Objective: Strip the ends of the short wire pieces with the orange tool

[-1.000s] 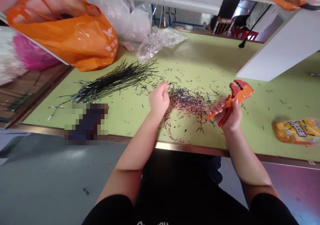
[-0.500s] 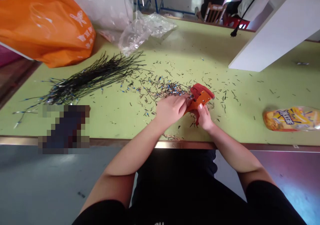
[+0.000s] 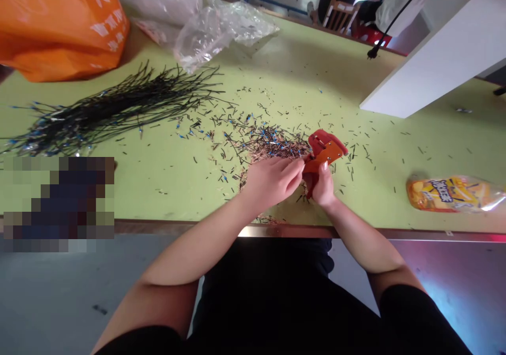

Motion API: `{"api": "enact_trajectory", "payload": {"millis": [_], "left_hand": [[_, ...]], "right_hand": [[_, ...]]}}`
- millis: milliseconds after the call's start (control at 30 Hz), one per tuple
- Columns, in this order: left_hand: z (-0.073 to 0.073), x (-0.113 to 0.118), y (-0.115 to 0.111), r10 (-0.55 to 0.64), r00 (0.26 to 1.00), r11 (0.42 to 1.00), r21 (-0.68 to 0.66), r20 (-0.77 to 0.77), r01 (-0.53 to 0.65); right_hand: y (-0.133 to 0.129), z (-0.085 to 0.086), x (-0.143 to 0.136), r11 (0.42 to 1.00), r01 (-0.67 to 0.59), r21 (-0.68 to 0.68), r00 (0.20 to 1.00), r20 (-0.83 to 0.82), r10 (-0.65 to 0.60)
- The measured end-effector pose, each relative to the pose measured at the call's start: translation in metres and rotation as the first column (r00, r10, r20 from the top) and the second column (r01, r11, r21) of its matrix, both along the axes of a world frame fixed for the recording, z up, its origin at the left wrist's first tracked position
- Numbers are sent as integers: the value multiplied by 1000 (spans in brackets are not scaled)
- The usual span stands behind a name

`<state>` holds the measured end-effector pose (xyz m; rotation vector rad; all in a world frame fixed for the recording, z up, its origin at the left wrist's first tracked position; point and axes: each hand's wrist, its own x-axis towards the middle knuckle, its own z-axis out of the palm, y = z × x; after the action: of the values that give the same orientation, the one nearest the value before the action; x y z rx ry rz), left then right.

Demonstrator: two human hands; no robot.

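Observation:
A red and orange wire stripper [image 3: 334, 149] is gripped in my right hand [image 3: 324, 189], its head tilted up to the right and the thumb lying on the orange body. My left hand [image 3: 272, 181] is closed, palm down, its fingertips up against the left side of the tool; what they pinch is hidden. Under and beyond both hands spreads a pile of cut wire scraps [image 3: 272, 139], black, copper and blue. A long bundle of black wires [image 3: 130, 99] with blue and silvery ends lies to the left.
An orange bag [image 3: 79, 39] and clear plastic bags [image 3: 213, 33] stand at the back left. A white panel [image 3: 435, 55] rises at the right, a black plug [image 3: 372, 53] hanging beside it. A yellow-labelled bottle [image 3: 450, 193] lies at the right. A blurred dark object [image 3: 63, 199] is at the front left.
The view has shifted slightly to the right. My right hand and the wire stripper have moved a little right, and the left fingers have drawn flatter beside the tool.

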<state>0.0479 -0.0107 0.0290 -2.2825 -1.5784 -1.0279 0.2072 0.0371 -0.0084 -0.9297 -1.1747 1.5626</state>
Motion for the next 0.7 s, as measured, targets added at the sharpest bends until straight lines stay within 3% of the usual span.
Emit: {"api": "enact_trajectory", "payload": {"millis": [367, 700], "left_hand": [[5, 3, 2, -7, 999, 977, 212, 39, -2], [5, 3, 1, -26, 999, 977, 210, 30, 20]], "right_hand": [[1, -9, 3, 996, 4, 89, 1000, -25, -1], [2, -25, 12, 989, 49, 137, 986, 149, -70]]}}
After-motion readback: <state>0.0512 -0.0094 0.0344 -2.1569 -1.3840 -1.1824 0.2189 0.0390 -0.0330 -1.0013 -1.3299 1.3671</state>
